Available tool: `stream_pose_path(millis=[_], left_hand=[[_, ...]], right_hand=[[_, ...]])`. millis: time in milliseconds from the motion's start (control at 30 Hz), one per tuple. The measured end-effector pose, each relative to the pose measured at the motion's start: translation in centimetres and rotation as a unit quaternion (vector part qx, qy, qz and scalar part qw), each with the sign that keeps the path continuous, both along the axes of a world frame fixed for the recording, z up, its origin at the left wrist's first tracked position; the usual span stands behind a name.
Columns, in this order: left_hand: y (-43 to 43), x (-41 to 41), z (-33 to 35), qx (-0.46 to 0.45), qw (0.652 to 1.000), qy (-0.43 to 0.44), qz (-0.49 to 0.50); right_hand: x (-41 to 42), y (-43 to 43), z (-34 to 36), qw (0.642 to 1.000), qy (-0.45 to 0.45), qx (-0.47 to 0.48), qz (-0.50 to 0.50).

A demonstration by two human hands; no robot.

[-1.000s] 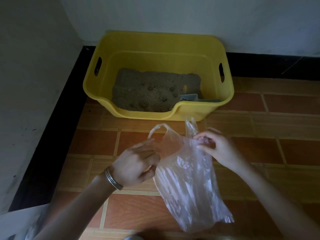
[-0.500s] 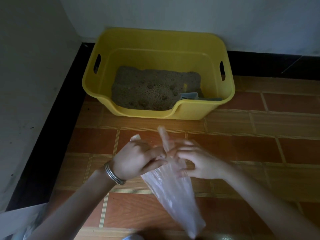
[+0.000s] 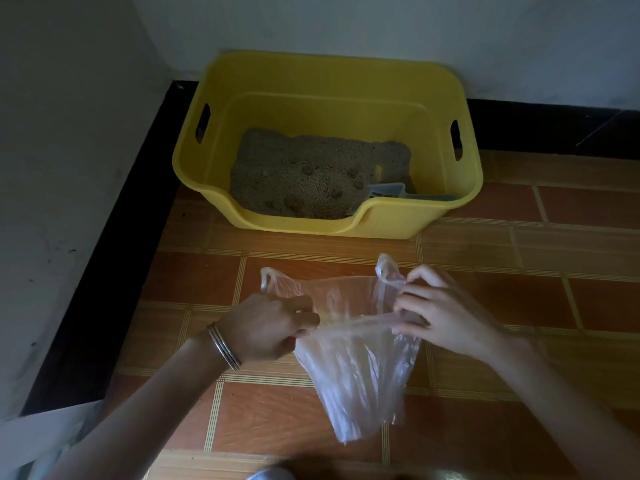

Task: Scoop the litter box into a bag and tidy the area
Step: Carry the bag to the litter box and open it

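Observation:
A clear plastic bag (image 3: 356,368) hangs in front of me with its mouth stretched wide. My left hand (image 3: 266,327), a bangle on the wrist, pinches the mouth's left edge. My right hand (image 3: 440,317) pinches the right edge beside one handle loop. Beyond them the yellow litter box (image 3: 388,223) stands in the room's corner. Brown-grey litter (image 3: 304,178) with several clumps fills its left and middle part. A grey-blue scoop (image 3: 388,192) lies inside at the right front, partly hidden by the box's front wall.
The floor (image 3: 571,271) is orange-brown tile with a black skirting band (image 3: 104,271) along the pale walls. The box sits tight in the left rear corner. A pale object (image 3: 41,441) shows at the lower left edge.
My hands were close together on the bunched bag top; they have moved apart and the bag's mouth is now pulled open between them.

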State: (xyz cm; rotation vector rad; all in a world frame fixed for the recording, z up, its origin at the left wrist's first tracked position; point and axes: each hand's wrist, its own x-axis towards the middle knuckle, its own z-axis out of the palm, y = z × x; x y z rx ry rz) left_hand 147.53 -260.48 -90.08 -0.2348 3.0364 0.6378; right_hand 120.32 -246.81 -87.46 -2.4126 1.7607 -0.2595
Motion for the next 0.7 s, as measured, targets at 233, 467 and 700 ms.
stream_pose_path(millis=[233,467,700], left_hand=[[0.0,-0.6,0.0,-0.037,0.999,0.005,0.018],[-0.6,1.5,-1.2,-0.091,0.991,-0.020,0.092],[0.4,2.1,-0.3,-0.085,0.990,-0.005,0.112]], right_hand=[[0.1,0.0,-0.3,1.000,0.000,-0.009,-0.019],[-1.3,-0.1,-0.9,0.995,0.013,0.028,-0.094],[-0.6,-0.4,-1.4,0.991,-0.027,0.058,-0.121]])
